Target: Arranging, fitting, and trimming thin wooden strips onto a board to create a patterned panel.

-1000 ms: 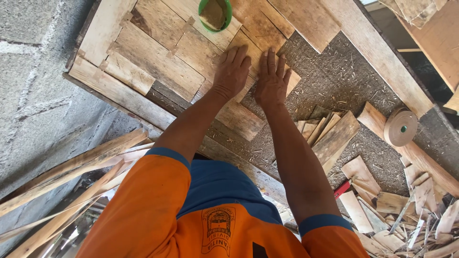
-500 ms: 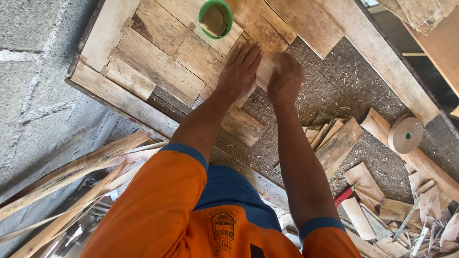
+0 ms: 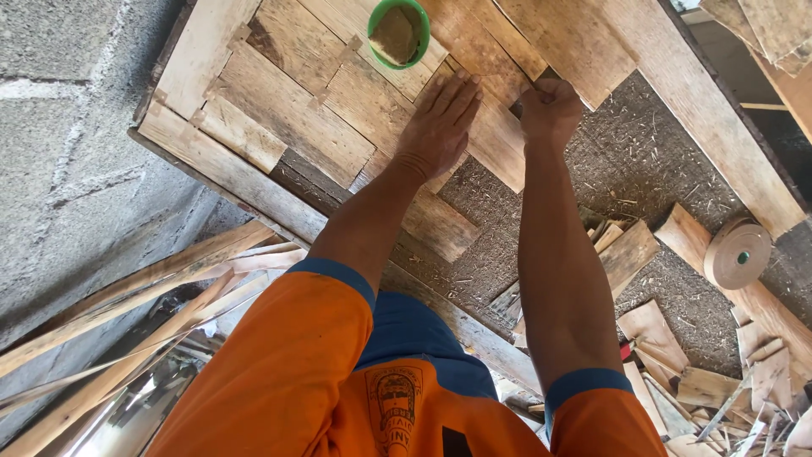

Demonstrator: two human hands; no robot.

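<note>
Left hand [image 3: 440,118] goes flat, fingers together and stretched out, palm pressing down on a thin veneer strip [image 3: 491,140] that lies among the others on the board — that weight looks meant to keep the strip from sliding while its edge is handled. Right hand [image 3: 550,106] is curled, fingertips bunched at the strip's far upper edge where it meets a dark gap; it seems to be pinching or nudging that edge, though the curl hides exactly what the fingers grip. The strip sits near the middle of the patchwork of pale wooden pieces [image 3: 288,101], butted side by side inside a wooden frame [image 3: 228,173], just below a green bowl [image 3: 397,34] holding brownish stuff — set close by the hands, within easy reach. To the right the rough, fibrous core board [image 3: 643,169] shows bare where no strips cover it. A roll of brown tape [image 3: 737,254] rests well to the right, beside loose offcuts [image 3: 660,338] scattered along the lower edge. Long slats [image 3: 127,313] lean against the grey block wall [image 3: 76,169] on the left.
</note>
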